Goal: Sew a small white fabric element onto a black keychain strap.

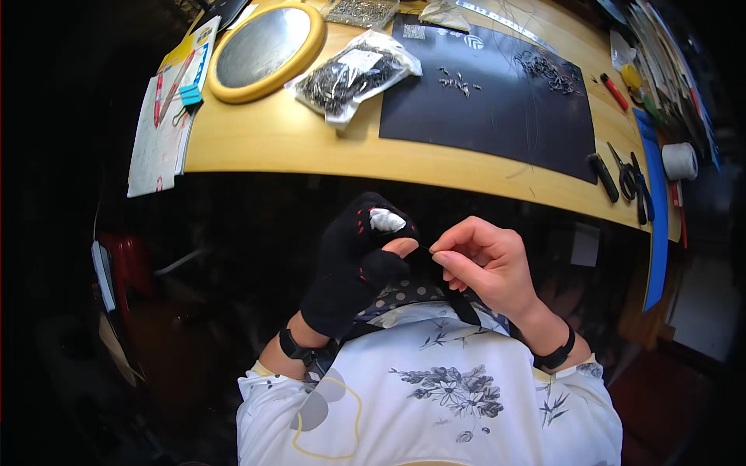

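My left hand [367, 256] wears a black fingerless glove with red stitches, and a white wrapping [387, 221] covers one finger. Its bare thumb presses against the side of the bent fingers. A thin dark line [424, 248] runs from that thumb to my right hand [486, 265], which is bare and pinches the line between thumb and index finger. Both hands are over my lap, just in front of the table's near edge. Whatever else lies inside the left grip is hidden by the glove and thumb.
On the wooden table [262, 148] lies a black mat [466, 122] with small metal pieces [457, 83] and a dark tangled pile [548, 71]. Left are a plastic bag [355, 73] and round yellow-rimmed tray [262, 49]. Scissors [626, 177] and a blue strip [655, 233] lie right.
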{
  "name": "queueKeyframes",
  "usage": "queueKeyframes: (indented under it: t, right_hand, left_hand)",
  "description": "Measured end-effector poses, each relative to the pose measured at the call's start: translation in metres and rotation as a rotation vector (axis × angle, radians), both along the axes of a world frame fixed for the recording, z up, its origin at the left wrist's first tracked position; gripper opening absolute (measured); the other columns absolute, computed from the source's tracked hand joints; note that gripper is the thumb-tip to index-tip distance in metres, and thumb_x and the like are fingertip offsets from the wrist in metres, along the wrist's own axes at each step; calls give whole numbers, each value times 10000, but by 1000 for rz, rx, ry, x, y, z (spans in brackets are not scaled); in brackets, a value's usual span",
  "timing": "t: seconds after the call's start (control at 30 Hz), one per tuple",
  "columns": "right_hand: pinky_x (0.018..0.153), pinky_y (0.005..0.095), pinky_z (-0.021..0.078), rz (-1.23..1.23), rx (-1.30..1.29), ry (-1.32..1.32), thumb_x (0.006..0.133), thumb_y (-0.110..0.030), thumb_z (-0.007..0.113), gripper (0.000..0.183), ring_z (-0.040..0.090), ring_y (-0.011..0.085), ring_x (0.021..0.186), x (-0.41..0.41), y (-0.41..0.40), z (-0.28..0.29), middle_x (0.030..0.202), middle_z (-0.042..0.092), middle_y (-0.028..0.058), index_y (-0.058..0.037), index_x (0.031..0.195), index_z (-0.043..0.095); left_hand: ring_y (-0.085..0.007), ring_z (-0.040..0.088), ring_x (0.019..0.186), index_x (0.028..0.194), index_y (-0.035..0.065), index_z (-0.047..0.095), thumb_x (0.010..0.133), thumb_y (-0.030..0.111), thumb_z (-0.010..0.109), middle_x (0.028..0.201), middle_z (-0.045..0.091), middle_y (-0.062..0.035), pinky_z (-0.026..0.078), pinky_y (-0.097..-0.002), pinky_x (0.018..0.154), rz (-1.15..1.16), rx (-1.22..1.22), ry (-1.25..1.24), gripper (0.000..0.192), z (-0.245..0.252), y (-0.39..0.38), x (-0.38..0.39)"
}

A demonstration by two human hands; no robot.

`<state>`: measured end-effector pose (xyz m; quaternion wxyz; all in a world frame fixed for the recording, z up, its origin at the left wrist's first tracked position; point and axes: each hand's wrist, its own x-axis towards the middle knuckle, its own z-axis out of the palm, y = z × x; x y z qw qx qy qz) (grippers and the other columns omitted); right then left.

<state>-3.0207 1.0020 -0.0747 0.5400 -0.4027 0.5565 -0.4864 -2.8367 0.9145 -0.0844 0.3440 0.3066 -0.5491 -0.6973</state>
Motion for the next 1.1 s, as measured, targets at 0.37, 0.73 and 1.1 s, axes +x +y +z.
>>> queueKeyframes:
  t: [0.37,0.73,1.1]
  right_hand:
    - [484,159,470,33,-56,-77,926,-52,670,50,613,37,572,3,51,-15,728,656,23,-9,920,645]
    - [485,157,439,-37,-147,-33,947,-29,624,30,562,28,597,-5,53,-21,830,675,57,-2,935,618]
    - [627,176,501,-154,-128,23,953,-61,625,50,640,65,721,-5,52,-31,816,658,27,-32,928,592]
  left_hand:
    - [-58,561,808,947,39,623,860,-38,701,885,587,6,474,-223,715,162,-128,-11,140,-6,56,40]
    - [-27,521,738,994,59,670,975,237,649,822,597,49,416,-201,653,316,-12,-109,180,-14,66,31]
    - [-23,533,744,1035,50,700,949,222,687,839,625,54,426,-199,662,309,143,-43,192,-24,56,15]
